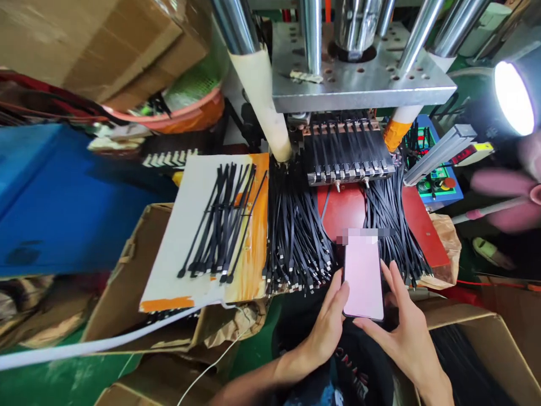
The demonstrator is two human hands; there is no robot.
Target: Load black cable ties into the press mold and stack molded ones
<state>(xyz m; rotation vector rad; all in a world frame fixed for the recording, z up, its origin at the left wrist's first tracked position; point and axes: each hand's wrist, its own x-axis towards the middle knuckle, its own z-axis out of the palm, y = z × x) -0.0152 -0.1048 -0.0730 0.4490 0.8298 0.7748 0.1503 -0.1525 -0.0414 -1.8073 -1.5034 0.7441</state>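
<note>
I have one phone (363,276) between my two hands. Ahead of me is one steel plate (363,93), and beneath it one black fixture block (346,149) with about eight cable ends lined along its front. Two heaps of black cables lie on the table: a left heap (293,231) and a right heap (393,225), with a red panel (344,208) showing between them. One white board (181,208) to the left carries one batch of cables (224,225) — well over ten, but they overlap too much for me to count. One lit lamp (513,98) stands at the right.

The phone is upright in front of the red panel, screen facing me. My left hand (327,330) grips it by its left edge, the thumb along the side. My right hand (408,327) curves about the lower right corner, thumb near the bottom edge; I cannot tell whether it presses on the phone.

A pixelated patch covers the phone's top, and the pale screen shows nothing I can read. My left fingers are partly hidden behind the phone. The pink fan (507,192) is blurred and cut off — so is the cardboard box (499,332) at lower right, cropped by the frame.
</note>
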